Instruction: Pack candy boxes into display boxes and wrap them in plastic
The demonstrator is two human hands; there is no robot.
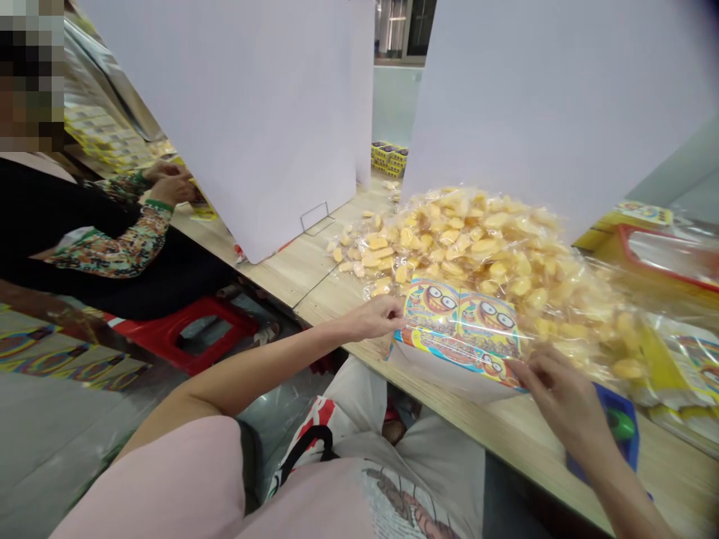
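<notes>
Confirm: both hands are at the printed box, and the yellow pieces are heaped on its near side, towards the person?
The side is wrong: in the head view, the yellow pieces are heaped beyond the printed box, on its far side.

- One cartoon-printed box [460,322] at the surface's [674,468] near edge
- One left hand [375,318], one right hand [556,382]
- Yellow wrapped pieces [449,238], too many to count
- At least two white boards [247,120]
- One red stool [210,308]
- One blue holder [632,451]
- One co-worker [79,209]
</notes>
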